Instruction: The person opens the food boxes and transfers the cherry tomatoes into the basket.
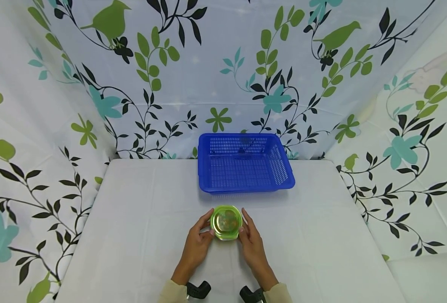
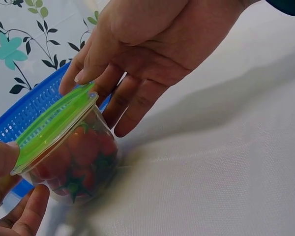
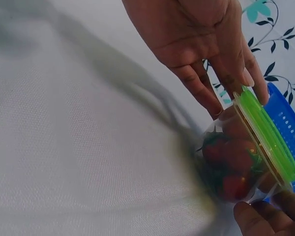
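Note:
A small clear plastic container (image 2: pixel 81 160) with a green lid (image 1: pixel 226 222) sits at the front middle of the table. Red tomatoes with green stems (image 3: pixel 236 162) show through its wall. On one side my left hand (image 1: pixel 197 244) holds the container between thumb and fingers, near the lid's rim. The opposite side is held by my right hand (image 1: pixel 252 246) in the same manner. In both wrist views the lid lies flat over the container's top.
Just beyond the container stands a blue plastic basket (image 1: pixel 204 185) with perforated walls, near the table's back edge. White cloth covers the table (image 1: pixel 140 235). Leaf-and-bird patterned curtains (image 1: pixel 223 84) hang at the back and both sides.

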